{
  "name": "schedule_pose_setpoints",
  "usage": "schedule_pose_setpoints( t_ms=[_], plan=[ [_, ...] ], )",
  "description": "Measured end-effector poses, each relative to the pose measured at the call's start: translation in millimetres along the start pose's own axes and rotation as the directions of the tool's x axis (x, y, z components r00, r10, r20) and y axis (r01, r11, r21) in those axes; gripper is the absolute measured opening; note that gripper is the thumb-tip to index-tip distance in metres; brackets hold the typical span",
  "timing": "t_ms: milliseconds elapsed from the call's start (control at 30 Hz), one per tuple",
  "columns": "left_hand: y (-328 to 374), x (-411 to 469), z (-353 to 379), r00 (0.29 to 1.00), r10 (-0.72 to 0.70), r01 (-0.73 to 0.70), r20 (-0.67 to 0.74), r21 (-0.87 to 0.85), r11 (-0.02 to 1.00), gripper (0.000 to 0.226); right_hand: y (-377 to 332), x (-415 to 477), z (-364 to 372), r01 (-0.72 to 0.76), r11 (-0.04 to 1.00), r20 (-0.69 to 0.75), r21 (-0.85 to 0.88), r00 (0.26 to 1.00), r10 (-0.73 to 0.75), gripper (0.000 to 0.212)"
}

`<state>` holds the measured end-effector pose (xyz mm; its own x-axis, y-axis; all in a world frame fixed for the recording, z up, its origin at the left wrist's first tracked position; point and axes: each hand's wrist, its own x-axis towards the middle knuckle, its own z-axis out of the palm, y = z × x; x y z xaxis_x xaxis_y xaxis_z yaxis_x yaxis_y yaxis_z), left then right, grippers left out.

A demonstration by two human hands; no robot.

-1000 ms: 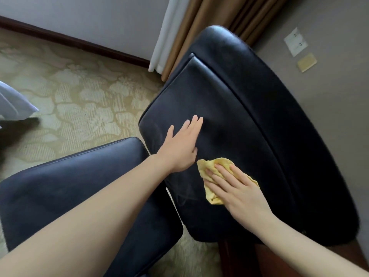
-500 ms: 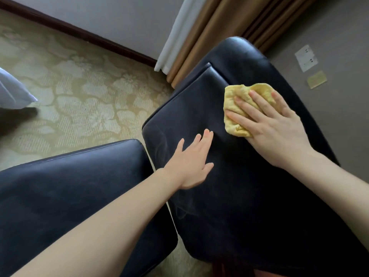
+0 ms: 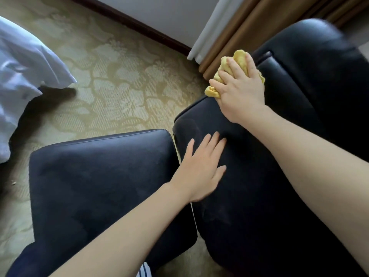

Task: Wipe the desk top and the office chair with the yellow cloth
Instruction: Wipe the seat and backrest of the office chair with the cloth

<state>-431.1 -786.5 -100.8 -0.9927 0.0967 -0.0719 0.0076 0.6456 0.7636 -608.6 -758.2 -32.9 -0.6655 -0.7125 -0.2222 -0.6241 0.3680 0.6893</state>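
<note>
The black leather office chair fills the lower right, with its backrest (image 3: 289,108) on the right and its seat cushion (image 3: 95,180) to the left. My right hand (image 3: 241,90) grips the bunched yellow cloth (image 3: 239,56) at the backrest's upper left edge, with the fingers spread over the cloth and the thumb low on its left side. Lower down, my left hand (image 3: 201,170) rests flat on the backrest with straight fingers and holds nothing. The desk is out of view.
Patterned beige carpet (image 3: 119,86) lies to the left of the chair. White bedding (image 3: 24,66) hangs in at the far left. A white and brown curtain (image 3: 229,33) hangs just behind the chair, and a dark baseboard (image 3: 139,25) runs along the wall.
My right hand has swept the cloth from low on the backrest up and left to its upper left edge, where the cloth is now bunched. My left hand has stayed flat on the backrest.
</note>
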Motion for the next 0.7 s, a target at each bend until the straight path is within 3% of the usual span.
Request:
schedule_pose_setpoints(
  t_ms=[133,300,433,633,700],
  plan=[
    [-30,-14,2,0.976,-0.207,0.204,-0.069,-0.054,0.977,0.041,-47,-2,10,0.061,0.997,0.032,0.043,0.998,-0.063,0.048],
    [-55,-24,-8,0.917,-0.345,0.323,-0.200,-0.134,0.937,0.033,-91,-31,39,0.290,0.941,0.169,-0.173,0.950,-0.262,0.056],
    [-51,-15,-11,0.927,-0.330,0.301,-0.179,-0.171,0.938,0.048,-112,-82,65,0.385,0.917,0.240,-0.106,0.904,-0.352,0.056],
    [-6,11,1,0.969,-0.181,0.148,-0.168,-0.190,0.970,0.072,-116,-171,80,0.459,0.889,0.326,0.003,0.840,-0.435,0.058],
    [10,17,8,0.973,-0.139,0.108,-0.186,-0.170,0.980,0.079,-115,-201,93,0.432,0.900,0.269,0.057,0.862,-0.430,0.059]
  ],
)
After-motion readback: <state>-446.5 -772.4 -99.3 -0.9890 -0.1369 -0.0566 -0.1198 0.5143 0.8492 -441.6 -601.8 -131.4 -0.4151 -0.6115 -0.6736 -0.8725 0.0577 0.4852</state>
